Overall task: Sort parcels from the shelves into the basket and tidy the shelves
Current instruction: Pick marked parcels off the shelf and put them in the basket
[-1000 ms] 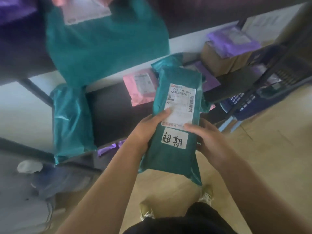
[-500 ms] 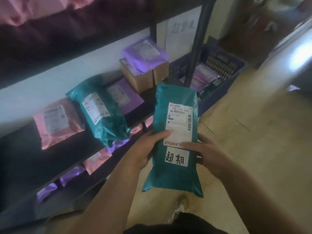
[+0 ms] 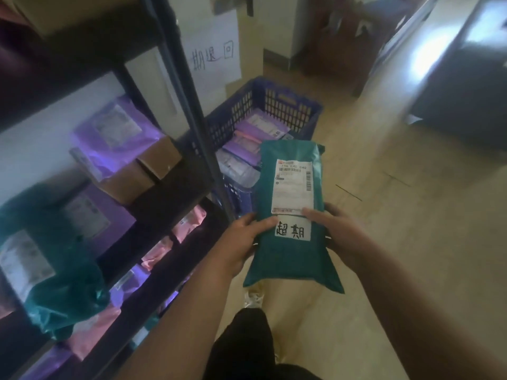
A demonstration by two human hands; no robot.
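I hold a teal parcel (image 3: 290, 250) with a white shipping label and a handwritten sticker in front of me. My left hand (image 3: 241, 237) grips its left edge and my right hand (image 3: 340, 231) grips its right edge, thumbs on top. Just beyond the parcel's far end, on the floor, stands the blue plastic basket (image 3: 274, 102), with purple and grey parcels inside. The dark metal shelves (image 3: 175, 198) fill the left side, with purple, teal and pink parcels and cardboard boxes on them.
A paper sign with handwriting (image 3: 214, 56) hangs on the wall behind the basket. A dark cabinet (image 3: 463, 86) stands at the right. Wooden floor (image 3: 384, 204) stretches between the shelves and the cabinet. My legs and a shoe (image 3: 252, 297) are below the parcel.
My view has swung to the right along the shelves, bringing the blue basket straight ahead. The teal parcel stays held in both hands and is now close to the basket.
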